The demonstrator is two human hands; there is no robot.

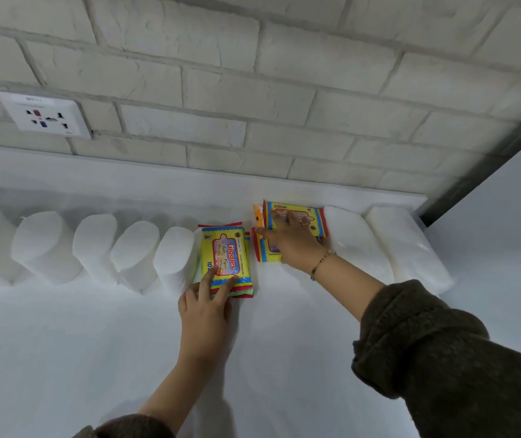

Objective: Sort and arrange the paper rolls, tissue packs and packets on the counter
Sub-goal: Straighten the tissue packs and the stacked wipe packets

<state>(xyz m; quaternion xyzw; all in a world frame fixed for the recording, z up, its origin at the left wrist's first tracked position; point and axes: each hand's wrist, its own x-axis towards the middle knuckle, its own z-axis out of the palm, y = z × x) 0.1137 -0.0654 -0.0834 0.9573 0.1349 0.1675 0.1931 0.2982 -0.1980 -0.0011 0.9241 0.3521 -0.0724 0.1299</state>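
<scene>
1. Step in hand (judgement): the packets are being squared up in the gap between the paper rolls and the tissue packs. The rolls and packs appear already set.
2. Paper rolls (95, 245): white, lined in one row along the back left of the tabletop (79, 349). The rightmost roll stands just beside the left packet stack.
3. Tissue packs (407, 248): two white packs lie side by side at the back right. The inner one is just beside the right packet group.
4. Left packet stack (226, 248): several yellow packets piled lengthwise, with coloured edges showing beneath.
5. Right packet group (297, 213): at least two packets, overlapping and askew, with an orange edge at the left.
6. Left hand (205, 308): fingers straight, resting on the near end of the left packet stack; it grips nothing.
7. Right hand (294, 243): flat, fingers spread, pressing down on the right packet group; it grips nothing.
8. Next move (judgement): gather the right packet group into one pile parallel to the left one. The film wrappers probably slide, so push from the edges with light pressure.
9. Room: a white brick wall (253, 90) backs the plain white tabletop. A dark frame (474, 172) runs at the right, and a socket plate (44, 113) sits at the upper left.
</scene>
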